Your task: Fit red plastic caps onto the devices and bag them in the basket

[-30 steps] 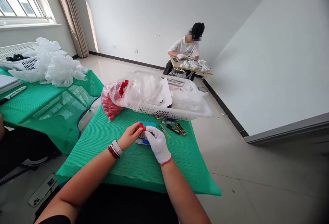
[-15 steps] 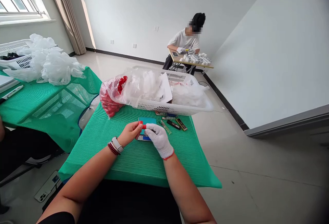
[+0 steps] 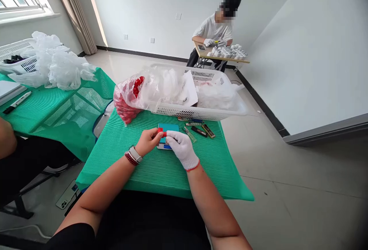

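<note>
My bare left hand [image 3: 148, 141] pinches a small red part [image 3: 160, 130] over the middle of the green-covered table [image 3: 149, 169]. My right hand [image 3: 181, 148], in a white knit glove, is closed and meets the red part from the right; its fingertips press at the part's end. Just beyond the hands lies a small scale with a teal top [image 3: 168, 128]. A clear bag of red parts [image 3: 126, 102] leans at the table's far left.
A white plastic basket [image 3: 201, 110] full of clear bags fills the table's far edge. Several thin dark sticks [image 3: 199, 130] lie right of the scale. Another green table [image 3: 43, 108] with bags stands left. A person sits at a far desk [image 3: 221, 53]. A phone [image 3: 66, 195] lies on the floor.
Both hands stay together on the red part. The view has shifted, so the hands and table sit slightly higher and to the right in frame.
</note>
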`<state>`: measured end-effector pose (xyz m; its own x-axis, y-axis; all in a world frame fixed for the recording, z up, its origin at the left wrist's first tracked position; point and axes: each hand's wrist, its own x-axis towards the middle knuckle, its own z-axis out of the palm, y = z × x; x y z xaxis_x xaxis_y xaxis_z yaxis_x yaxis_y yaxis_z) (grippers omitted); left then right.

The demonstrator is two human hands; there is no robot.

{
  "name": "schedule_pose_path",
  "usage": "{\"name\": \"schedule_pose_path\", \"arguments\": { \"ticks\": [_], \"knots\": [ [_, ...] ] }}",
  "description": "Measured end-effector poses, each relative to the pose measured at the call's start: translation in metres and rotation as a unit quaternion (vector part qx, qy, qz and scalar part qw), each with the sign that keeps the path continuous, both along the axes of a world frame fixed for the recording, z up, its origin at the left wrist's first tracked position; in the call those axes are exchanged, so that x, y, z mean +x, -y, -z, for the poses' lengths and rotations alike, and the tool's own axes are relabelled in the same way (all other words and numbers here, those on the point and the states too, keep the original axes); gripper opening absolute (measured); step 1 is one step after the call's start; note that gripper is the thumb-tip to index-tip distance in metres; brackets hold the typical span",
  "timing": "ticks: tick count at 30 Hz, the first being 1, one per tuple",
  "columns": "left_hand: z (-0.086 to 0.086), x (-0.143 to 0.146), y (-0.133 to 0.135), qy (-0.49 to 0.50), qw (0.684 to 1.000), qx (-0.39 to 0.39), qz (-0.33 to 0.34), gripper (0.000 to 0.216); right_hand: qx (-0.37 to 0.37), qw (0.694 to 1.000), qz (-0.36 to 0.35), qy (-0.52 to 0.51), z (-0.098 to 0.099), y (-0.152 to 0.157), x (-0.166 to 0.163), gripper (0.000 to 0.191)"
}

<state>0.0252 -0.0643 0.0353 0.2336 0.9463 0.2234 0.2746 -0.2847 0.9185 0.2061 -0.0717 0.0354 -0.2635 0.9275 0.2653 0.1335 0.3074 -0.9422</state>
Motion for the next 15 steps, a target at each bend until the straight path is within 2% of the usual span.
{"name": "schedule_pose_path", "arguments": {
  "ticks": [4, 8, 15],
  "knots": [
    [0.000, 0.000, -0.001, 0.022, 0.999, -0.015, 0.018, 0.050, -0.004, 1.000, 0.001, -0.012, 0.000, 0.002, -0.001, 0.024],
    [0.001, -0.001, -0.003, 0.034, 0.998, -0.006, 0.042, 0.049, -0.058, 0.997, -0.010, -0.059, 0.004, 0.000, -0.002, 0.019],
    [0.004, 0.000, -0.004, 0.034, 0.996, -0.013, 0.085, 0.051, -0.136, 0.979, -0.052, -0.146, 0.011, -0.003, -0.003, 0.022]
  ]
}}
